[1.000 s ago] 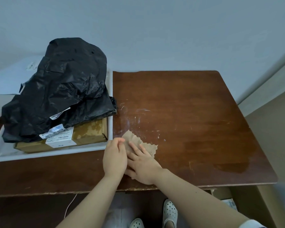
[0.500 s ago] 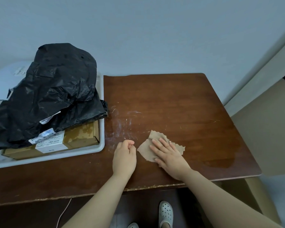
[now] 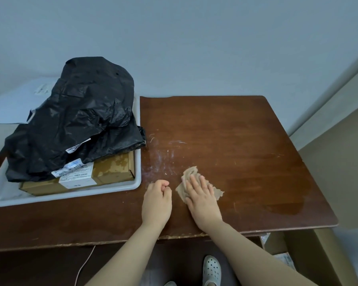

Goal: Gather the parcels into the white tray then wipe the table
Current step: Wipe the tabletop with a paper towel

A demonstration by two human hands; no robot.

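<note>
The right hand (image 3: 202, 200) lies palm down on a ragged brown paper towel (image 3: 196, 185), its fingers (image 3: 194, 183) straight and slightly spread, pressing the towel flat against the table (image 3: 225, 131). Nothing is pinched; the towel's torn edges stick out past the fingertips at 12 o'clock and past the hand at 3 o'clock. The left hand (image 3: 157, 201) rests on the wood just beside it, at 9 o'clock from the right hand, with its fingers (image 3: 163, 185) curled loosely into a half fist and the thumb against them. It holds nothing and does not touch the towel.

At 12 o'clock from the left hand the table carries whitish scuffs and smears (image 3: 163, 159). A dark wet patch (image 3: 285, 203) spreads at 3 o'clock from the towel, toward the table's right edge.

The white tray (image 3: 137, 178) sits on the table at 9 to 10 o'clock from the hands, its near right corner close to the left hand but apart from it. Inside lies a cardboard box (image 3: 114, 170) with white labels, flat on the tray floor. Two black plastic parcels (image 3: 81, 120) are piled on the box, the upper one crumpled and reaching to the tray's far side, the lower one hanging slightly over the right rim. Behind the tray, at its far left, lies a white envelope (image 3: 12, 104).
</note>
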